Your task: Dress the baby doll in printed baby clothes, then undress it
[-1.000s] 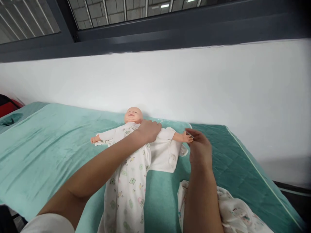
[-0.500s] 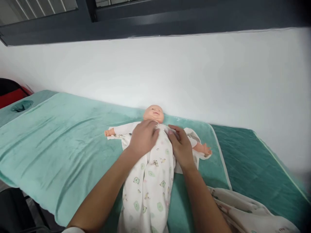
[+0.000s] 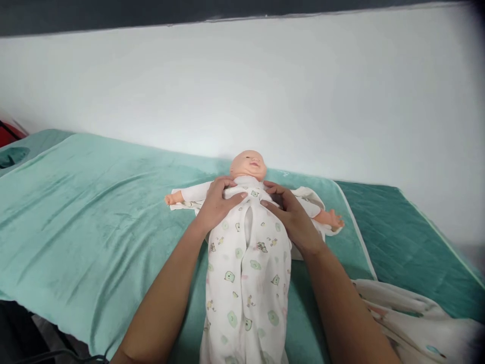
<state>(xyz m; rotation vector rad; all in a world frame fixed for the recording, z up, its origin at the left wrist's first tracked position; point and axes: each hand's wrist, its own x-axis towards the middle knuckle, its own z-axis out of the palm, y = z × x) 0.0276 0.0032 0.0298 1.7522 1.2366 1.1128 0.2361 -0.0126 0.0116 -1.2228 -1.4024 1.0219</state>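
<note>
A baby doll (image 3: 248, 165) lies on its back with its head toward the wall and both arms stretched out. White pants (image 3: 246, 273) with a green animal print cover its front from the chest down and run toward me. My left hand (image 3: 220, 205) rests on the left side of the pants' top, thumb spread from the fingers. On the other side, my right hand (image 3: 291, 215) lies against the pants, its thumb and fingers apart too. A white top (image 3: 197, 192) shows on the doll's arms, with loose cloth under them.
A light green blanket (image 3: 113, 202) covers the bed, with a darker green cover (image 3: 409, 232) at the right. White printed cloth (image 3: 420, 318) lies bunched at the lower right. A white wall (image 3: 189, 91) stands directly behind. Something red (image 3: 9, 134) is at the far left.
My hands have moved from gathering the pants' top to lying spread on its two sides. The waist now looks flatter and wider. The view has tilted down and moved closer.
</note>
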